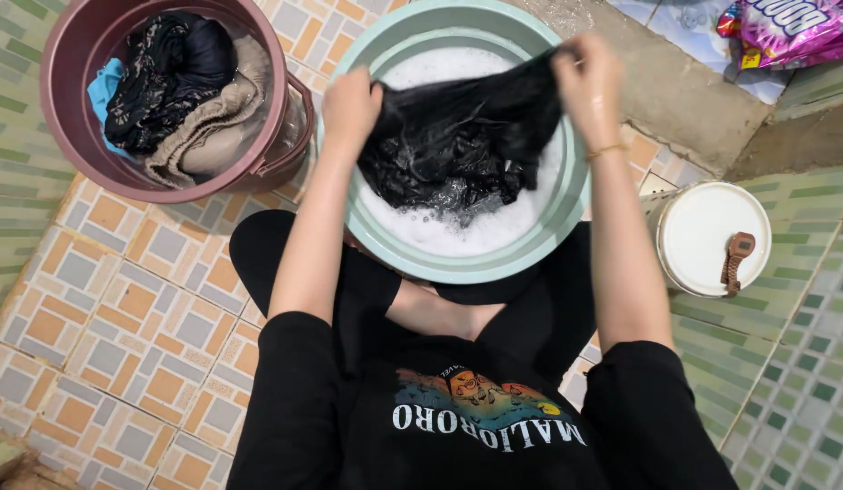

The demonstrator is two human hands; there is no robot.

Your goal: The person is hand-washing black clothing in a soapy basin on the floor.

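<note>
Head view. A wet black cloth (458, 145) is gripped at its upper edge by both hands and held over a pale green basin (566, 195) of suds. The left hand (350, 107) is closed in a fist on the cloth's left end; the right hand (586, 77) is closed on its right end, a thin gold bracelet (606, 151) being worn on that wrist. The fingertips of both hands are hidden in the folds. The lower part of the cloth is bunched on the foam, and its shape cannot be made out. The basin's far rim is cut off by the top edge, and its near rim is overlapped by the person's knees.

To the left, a maroon bucket (72, 154) is seen holding dark, tan and blue laundry; single pieces cannot be told apart. To the right, a white lid (698, 231) is noted with a brown watch (735, 261) lying on it. A pink packet (793, 27) is cut off at the top right corner.
</note>
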